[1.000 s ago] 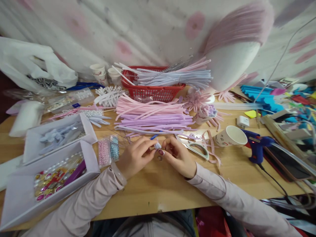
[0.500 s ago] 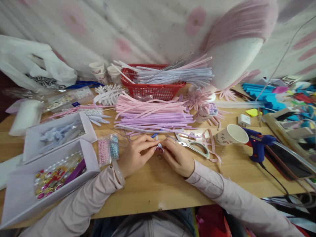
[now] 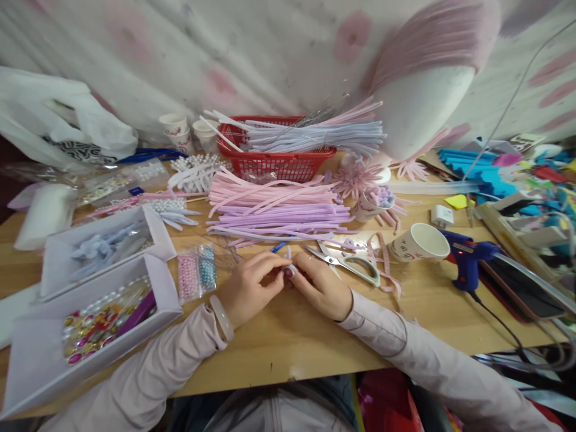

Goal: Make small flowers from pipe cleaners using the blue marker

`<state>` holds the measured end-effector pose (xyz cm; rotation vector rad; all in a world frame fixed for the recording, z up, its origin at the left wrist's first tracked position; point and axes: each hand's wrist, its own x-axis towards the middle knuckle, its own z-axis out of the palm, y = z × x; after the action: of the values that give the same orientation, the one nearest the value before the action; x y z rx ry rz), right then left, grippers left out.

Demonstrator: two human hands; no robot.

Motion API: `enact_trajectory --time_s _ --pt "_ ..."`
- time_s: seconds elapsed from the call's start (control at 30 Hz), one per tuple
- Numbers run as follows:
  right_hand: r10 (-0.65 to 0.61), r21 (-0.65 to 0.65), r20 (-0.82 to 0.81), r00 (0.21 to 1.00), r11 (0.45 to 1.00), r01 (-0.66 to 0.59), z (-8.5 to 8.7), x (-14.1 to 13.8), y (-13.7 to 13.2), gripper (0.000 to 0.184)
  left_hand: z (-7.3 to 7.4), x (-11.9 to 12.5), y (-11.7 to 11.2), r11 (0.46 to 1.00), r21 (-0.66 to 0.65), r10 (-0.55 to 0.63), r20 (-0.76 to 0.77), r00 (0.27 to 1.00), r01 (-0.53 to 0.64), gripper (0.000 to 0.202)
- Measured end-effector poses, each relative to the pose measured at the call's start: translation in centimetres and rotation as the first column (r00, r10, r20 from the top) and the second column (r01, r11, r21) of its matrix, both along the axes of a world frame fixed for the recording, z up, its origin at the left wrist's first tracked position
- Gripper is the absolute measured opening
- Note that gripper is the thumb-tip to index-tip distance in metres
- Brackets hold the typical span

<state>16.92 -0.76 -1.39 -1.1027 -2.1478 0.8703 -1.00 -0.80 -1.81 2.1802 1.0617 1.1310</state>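
Note:
My left hand (image 3: 253, 282) and my right hand (image 3: 324, 287) meet over the front middle of the table, fingertips pinched together. Between them is a short pale pipe cleaner piece (image 3: 290, 252), its tip sticking up; the rest is hidden by the fingers. A dark red spot shows at the right thumb, too small to tell whether it is a nail or a gem. Just right of my right hand lie open scissors (image 3: 355, 265) with pale handles. Behind the fingertips is a blue pen-like thing (image 3: 282, 243). Purple pipe cleaners (image 3: 279, 219) and pink pipe cleaners (image 3: 270, 195) lie beyond.
On the left stand white boxes with gems (image 3: 168, 303) and pale pieces, beside bagged beads (image 3: 191, 276). A red basket (image 3: 279, 165) holds more pipe cleaners at the back. To the right are a paper cup (image 3: 420, 243), a blue glue gun (image 3: 468, 261) and its cord.
My right hand has turned slightly, and its fingers have curled in more. The pale tip now stands more upright between the fingertips. The view has shifted a little.

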Motion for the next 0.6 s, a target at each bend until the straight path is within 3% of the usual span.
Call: enact_trajectory --time_s 0.17,0.23,0.37,0.47,0.6 --pt "0.022 0.148 0.112 0.993 0.988 -0.038 -1.1 0.1 0.0 0.023 -0.1 0.0 -0.2 0.999 0.044 0.008 -0.116 0.993 -0.003 0.016" --pt "-0.022 0.200 0.188 0.982 0.980 -0.016 -1.5 0.0 0.0 0.023 -0.1 -0.1 0.0 0.980 0.195 0.003 -0.244 0.970 0.046 0.018" --pt "-0.092 0.212 0.272 0.958 0.977 0.034 -1.8 0.0 0.0 0.025 0.3 -0.1 0.2 0.862 0.465 0.077 -0.510 0.857 0.200 0.015" --pt "-0.135 0.248 0.303 0.943 0.967 0.059 -1.6 -0.2 0.0 0.026 0.7 0.0 0.0 0.844 0.503 0.170 -0.582 0.796 0.188 0.012" --pt "-0.185 0.319 0.354 0.917 0.945 0.068 -1.5 -0.4 -0.1 0.027 0.9 0.1 -0.2 0.827 0.537 0.228 -0.589 0.775 0.165 0.022"
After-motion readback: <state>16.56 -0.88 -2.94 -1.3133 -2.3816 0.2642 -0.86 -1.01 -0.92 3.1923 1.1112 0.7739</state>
